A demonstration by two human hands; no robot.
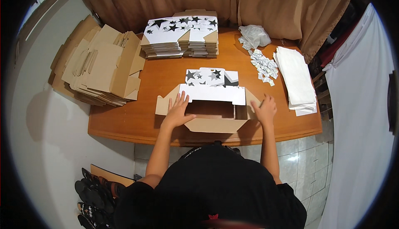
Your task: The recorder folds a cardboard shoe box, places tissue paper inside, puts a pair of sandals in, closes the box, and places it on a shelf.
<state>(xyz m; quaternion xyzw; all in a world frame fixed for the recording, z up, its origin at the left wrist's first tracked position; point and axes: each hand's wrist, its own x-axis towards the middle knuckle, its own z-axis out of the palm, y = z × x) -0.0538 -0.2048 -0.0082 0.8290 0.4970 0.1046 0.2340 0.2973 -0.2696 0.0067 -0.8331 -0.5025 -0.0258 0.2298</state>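
Observation:
In front of me on the table stands a half-folded cardboard box [216,125], brown inside, with its flaps spread outward. Its far side carries a white panel [212,93], and beyond that a white section with black and grey stars [201,76]. My left hand [178,112] lies with fingers spread over the left flap and the box's left corner, fingertips near the white panel. At the right flap is my right hand [266,107], thumb and fingers apart, the thumb near or against the flap's edge; whether it presses there I cannot tell.
Brown flat cardboard [99,69] is piled at the left by the wall. Star-printed folded boxes [181,34] are stacked at the back. To the right lie small white packets [264,66], a clear plastic bag [254,36] and a white paper stack [295,79]. Footwear [95,195] sits lower left.

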